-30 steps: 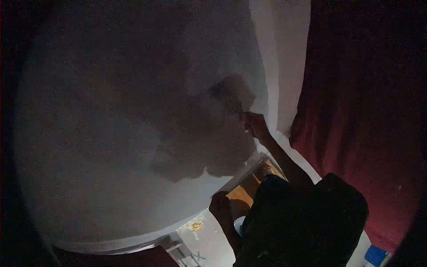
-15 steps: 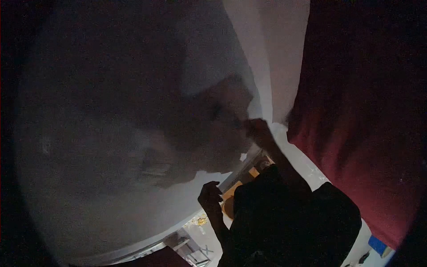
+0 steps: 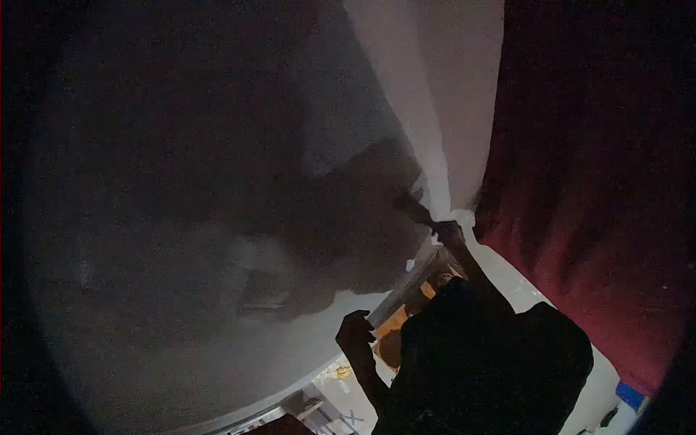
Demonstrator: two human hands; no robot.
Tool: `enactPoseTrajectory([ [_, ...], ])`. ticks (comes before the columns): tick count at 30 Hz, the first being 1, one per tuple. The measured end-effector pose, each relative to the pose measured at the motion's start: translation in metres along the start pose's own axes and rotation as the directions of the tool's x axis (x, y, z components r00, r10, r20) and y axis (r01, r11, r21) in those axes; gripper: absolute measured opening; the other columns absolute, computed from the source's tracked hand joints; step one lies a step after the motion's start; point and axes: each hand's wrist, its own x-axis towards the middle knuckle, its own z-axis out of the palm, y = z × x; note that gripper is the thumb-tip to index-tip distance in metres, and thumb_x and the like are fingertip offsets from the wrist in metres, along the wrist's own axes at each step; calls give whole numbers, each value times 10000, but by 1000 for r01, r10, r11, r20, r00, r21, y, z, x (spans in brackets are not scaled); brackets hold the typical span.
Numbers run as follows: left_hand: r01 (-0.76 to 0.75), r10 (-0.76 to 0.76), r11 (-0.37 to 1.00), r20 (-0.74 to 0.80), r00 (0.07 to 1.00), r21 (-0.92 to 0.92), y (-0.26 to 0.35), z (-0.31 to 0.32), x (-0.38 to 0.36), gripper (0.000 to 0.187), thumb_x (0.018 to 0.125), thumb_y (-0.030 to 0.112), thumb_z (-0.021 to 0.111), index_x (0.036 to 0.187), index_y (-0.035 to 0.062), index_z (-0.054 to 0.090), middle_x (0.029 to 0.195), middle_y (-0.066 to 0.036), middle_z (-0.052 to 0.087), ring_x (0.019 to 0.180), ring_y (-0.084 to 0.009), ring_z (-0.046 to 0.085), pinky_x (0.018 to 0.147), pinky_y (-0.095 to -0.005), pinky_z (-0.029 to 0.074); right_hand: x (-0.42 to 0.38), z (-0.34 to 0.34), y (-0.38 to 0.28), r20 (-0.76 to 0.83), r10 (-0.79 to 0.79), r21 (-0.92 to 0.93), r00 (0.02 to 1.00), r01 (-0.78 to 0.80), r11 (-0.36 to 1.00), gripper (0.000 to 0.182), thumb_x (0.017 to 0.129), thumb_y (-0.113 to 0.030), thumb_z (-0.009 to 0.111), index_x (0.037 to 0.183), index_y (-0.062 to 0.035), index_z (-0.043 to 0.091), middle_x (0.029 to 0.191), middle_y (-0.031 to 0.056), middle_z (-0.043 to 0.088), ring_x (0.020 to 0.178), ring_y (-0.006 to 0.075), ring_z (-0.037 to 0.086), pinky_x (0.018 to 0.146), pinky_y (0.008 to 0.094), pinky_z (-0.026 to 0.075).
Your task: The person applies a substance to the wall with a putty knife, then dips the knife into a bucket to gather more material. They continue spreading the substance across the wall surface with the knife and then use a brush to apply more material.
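Observation:
My right hand [image 3: 450, 233] is closed round a slim dark tool [image 3: 415, 209], its kind too dark to make out. The tool reaches up and left to the grey wall surface [image 3: 341, 239], near the corner with a pale strip [image 3: 460, 109]. It seems to touch the surface, where a dark patch and shadow spread. My left hand [image 3: 355, 331] is held lower left beside my body, fingers loosely bent and apart, nothing seen in it. Both hands are in silhouette, so fine detail is hidden.
A dark red surface [image 3: 580, 268] fills the right side. Below lie an orange-brown thing [image 3: 395, 322], a yellow item on the floor [image 3: 343, 373], a metal-looking frame [image 3: 319, 413] and a blue object [image 3: 629, 396]. My dark-clothed body [image 3: 493, 355] covers the lower middle.
My right hand has moved down and right along the corner, and the dark tool now shows more plainly. The view has shifted slightly; my left hand stays bent beside my body.

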Motion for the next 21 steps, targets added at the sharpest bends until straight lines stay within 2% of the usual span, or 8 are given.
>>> enactPoseTrajectory([
  [3, 36, -36, 999, 23, 999, -22, 7, 13, 5, 205, 828, 83, 485, 938, -16, 628, 666, -26, 549, 561, -75, 512, 430, -200, 363, 8, -20, 39, 221, -115, -700, 968, 240, 673, 272, 872, -293, 517, 920, -67, 661, 838, 110, 626, 743, 262, 625, 619, 414, 488],
  [6, 26, -26, 1000, 35, 999, 9, 14, 17, 4, 217, 809, 92, 495, 941, -17, 628, 666, -28, 553, 554, -74, 513, 430, -198, 363, -2, -33, -90, 289, -399, -743, 870, 467, 480, 292, 852, -305, 526, 872, -41, 651, 849, 128, 622, 761, 307, 619, 627, 421, 483],
  [9, 5, -6, 1000, 65, 998, 25, 24, 5, 6, 215, 808, 81, 488, 940, -14, 629, 665, -27, 553, 553, -68, 513, 429, -193, 359, -28, -41, -253, 50, -416, -262, 908, 414, 872, 292, 888, -296, 504, 794, -45, 618, 666, 69, 549, 604, 181, 538, 548, 330, 425],
  [11, -34, 32, 999, 70, 997, 28, 40, 2, 8, 209, 818, 68, 479, 939, -11, 630, 664, -27, 552, 550, -63, 507, 431, -193, 357, -37, -46, -314, -3, -406, 19, 914, 406, 914, 322, 908, -314, 470, 788, -52, 613, 598, 25, 523, 547, 124, 502, 525, 290, 402],
  [16, -44, 42, 999, 54, 998, 30, 54, -1, 18, 196, 843, 74, 471, 921, -7, 632, 660, -34, 556, 523, -67, 493, 429, -203, 358, -7, -37, -309, 51, -302, 214, 952, 285, 934, 481, 919, -458, 416, 856, -37, 639, 706, 66, 613, 636, 205, 603, 585, 338, 465],
  [18, -77, 76, 997, 50, 996, 25, 56, -3, 21, 194, 851, 82, 471, 913, -6, 633, 653, -36, 556, 514, -68, 491, 426, -204, 357, 27, -13, -221, 96, -212, 454, 972, 147, 879, 444, 899, -435, 454, 864, -34, 641, 703, 87, 615, 661, 216, 619, 578, 353, 478],
  [20, -59, 58, 997, 34, 998, 47, 57, -8, 21, 194, 857, 86, 468, 906, -5, 634, 649, -36, 554, 510, -70, 492, 425, -204, 355, 38, -12, -165, 124, -60, 145, 990, 41, 989, 386, 864, -395, 508, 854, -34, 645, 709, 116, 615, 689, 240, 631, 572, 381, 490],
  [21, -42, 41, 999, 43, 998, 15, 53, -8, 19, 195, 863, 89, 468, 906, -3, 635, 650, -36, 554, 511, -70, 491, 424, -205, 356, 36, -20, -145, 67, 39, -293, 997, -17, 956, 346, 838, -366, 543, 841, -36, 647, 716, 134, 615, 704, 260, 636, 569, 400, 496],
])
